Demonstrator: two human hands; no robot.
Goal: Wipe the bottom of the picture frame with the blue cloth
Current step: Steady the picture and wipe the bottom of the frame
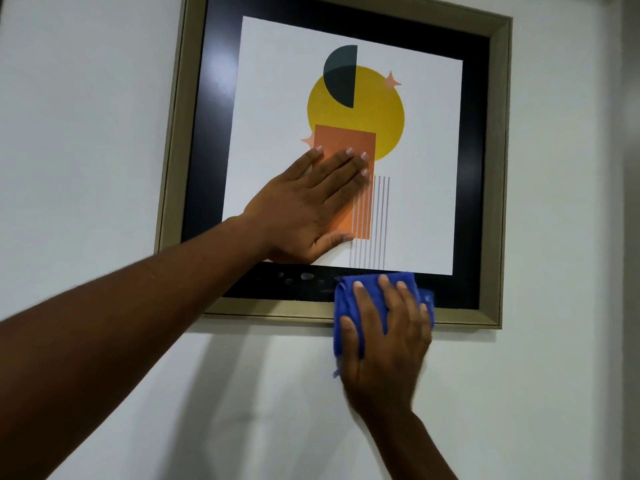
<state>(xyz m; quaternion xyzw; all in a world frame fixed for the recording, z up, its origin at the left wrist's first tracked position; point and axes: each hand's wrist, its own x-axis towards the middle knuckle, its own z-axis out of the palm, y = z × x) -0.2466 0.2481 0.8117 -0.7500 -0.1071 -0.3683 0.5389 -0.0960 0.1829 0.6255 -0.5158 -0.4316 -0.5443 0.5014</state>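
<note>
A picture frame [180, 140] with a beige moulding and black inner border hangs on the wall, holding an abstract print with a yellow circle and an orange rectangle. My left hand [311, 206] lies flat on the glass over the orange rectangle, fingers spread, holding nothing. My right hand [384, 337] presses a folded blue cloth [346, 306] against the frame's bottom edge, right of its middle. The cloth covers part of the black border and beige moulding and hangs a little below them. Smudges [301, 277] show on the black border left of the cloth.
Plain white wall [86, 133] surrounds the frame on all sides. A darker vertical strip [628, 202] runs along the far right edge of the view.
</note>
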